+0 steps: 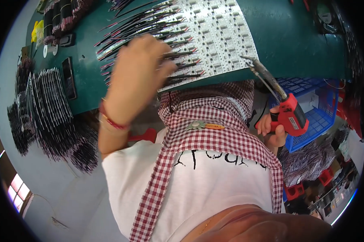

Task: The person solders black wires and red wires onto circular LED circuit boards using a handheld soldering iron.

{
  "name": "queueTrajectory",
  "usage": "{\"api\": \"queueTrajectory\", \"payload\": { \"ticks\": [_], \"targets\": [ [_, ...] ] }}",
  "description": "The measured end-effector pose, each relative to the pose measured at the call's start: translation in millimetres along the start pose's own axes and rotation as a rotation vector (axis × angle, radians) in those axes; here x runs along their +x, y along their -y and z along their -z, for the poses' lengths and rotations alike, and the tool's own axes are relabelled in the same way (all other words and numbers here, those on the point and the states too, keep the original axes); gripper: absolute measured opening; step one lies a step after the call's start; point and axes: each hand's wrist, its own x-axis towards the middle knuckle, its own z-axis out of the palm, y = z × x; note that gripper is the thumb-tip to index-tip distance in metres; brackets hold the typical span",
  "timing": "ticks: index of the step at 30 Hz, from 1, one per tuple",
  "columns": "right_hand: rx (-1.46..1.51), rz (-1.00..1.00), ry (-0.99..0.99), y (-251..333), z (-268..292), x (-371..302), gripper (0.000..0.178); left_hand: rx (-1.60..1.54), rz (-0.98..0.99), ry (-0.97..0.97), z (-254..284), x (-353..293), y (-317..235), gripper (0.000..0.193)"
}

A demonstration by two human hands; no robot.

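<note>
My left hand (143, 66) hangs over a row of black and red wires (149, 34) on the green table. Its fingers are bent and smeared by motion, and whether they hold a wire cannot be made out. The wires lie across the left part of a white sheet of small circuit boards (220, 38). My right hand (272, 127) is wrapped round the grip of a red soldering gun (293, 115), to the right of my apron. The gun's long metal tip points up and left, at the sheet's lower right corner.
On the green table (291, 52), a dark phone (69, 77) lies at the left edge and wire bundles (60, 18) at the far left. More wires (54, 113) hang left of the table. Blue plastic crates (317, 127) stand at the right, below table height.
</note>
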Motion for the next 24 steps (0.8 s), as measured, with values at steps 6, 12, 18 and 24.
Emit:
{"api": "queueTrajectory", "payload": {
  "ticks": [6, 12, 18, 24],
  "targets": [
    [0.109, 0.142, 0.051, 10, -6, 30, 0.055, 0.25, -0.211, -0.268, 19, 105, 134, 0.026],
    [0.098, 0.296, -0.011, 18, -16, 25, 0.052, 0.32, -0.084, -0.246, -3, 142, 155, 0.026],
    [0.157, 0.333, -0.052, 30, -9, 33, 0.049, 0.178, -0.13, -0.301, 13, 139, 165, 0.026],
    [0.126, 0.36, 0.0, 43, -10, 54, 0.049, 0.019, -0.128, -0.499, 21, 145, 150, 0.026]
  ]
}}
